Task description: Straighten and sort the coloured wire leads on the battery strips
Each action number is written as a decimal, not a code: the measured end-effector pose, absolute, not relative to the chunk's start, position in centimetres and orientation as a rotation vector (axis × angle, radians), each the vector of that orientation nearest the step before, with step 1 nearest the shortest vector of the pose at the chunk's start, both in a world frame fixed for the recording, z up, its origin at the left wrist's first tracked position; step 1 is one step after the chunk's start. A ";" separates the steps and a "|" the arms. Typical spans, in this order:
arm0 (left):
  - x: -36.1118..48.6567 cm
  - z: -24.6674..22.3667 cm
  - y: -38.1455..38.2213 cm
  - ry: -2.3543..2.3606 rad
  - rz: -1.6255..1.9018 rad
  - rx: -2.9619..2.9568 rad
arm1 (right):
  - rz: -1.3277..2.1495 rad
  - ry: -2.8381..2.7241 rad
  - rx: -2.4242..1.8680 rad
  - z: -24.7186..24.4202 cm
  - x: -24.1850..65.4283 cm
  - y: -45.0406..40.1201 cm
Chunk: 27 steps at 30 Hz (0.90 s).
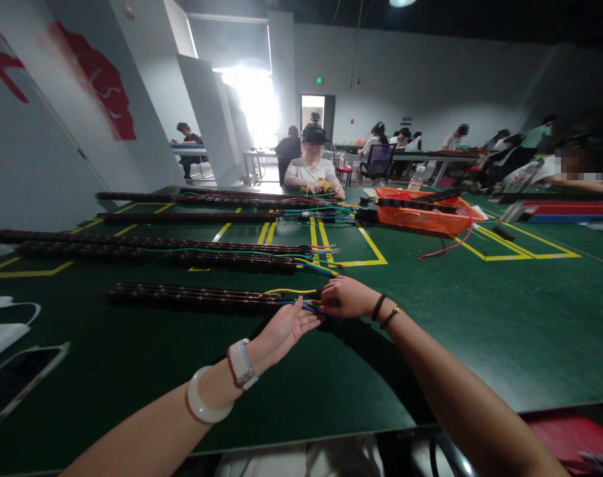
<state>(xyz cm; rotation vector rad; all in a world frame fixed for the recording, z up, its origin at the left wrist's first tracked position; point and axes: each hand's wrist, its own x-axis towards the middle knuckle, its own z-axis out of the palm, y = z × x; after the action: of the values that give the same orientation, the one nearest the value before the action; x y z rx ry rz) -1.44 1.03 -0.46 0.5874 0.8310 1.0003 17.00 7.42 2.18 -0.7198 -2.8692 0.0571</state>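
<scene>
A dark, segmented cable chain [192, 296] lies lengthwise on the green table, with yellow, blue, green and red wires [292, 291] coming out of its right end. My left hand [287, 328] is turned palm up beside that end, its thumb and outstretched fingers around the wires. My right hand [348, 296] is closed with bent fingers on the wires' ends, just right of my left fingertips. What exactly lies between the right fingertips is hidden.
More cable chains [157, 252] with loose wires lie beyond, across yellow tape lines [376, 255]. An orange basket [421, 218] holds another chain. A phone [23, 384] and white items [6, 328] lie at left. A person [309, 169] sits opposite, hands on a yellow tool.
</scene>
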 end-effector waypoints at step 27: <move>-1.3 0.8 -0.1 0.866 1.012 0.675 | -0.188 -2.621 -1.052 0.4 17.0 8.5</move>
<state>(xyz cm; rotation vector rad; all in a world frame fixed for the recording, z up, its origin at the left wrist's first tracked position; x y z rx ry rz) -1.25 -0.15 0.77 0.6753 0.8660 1.0116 17.03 8.54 0.44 -1.0520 -2.6205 -0.1882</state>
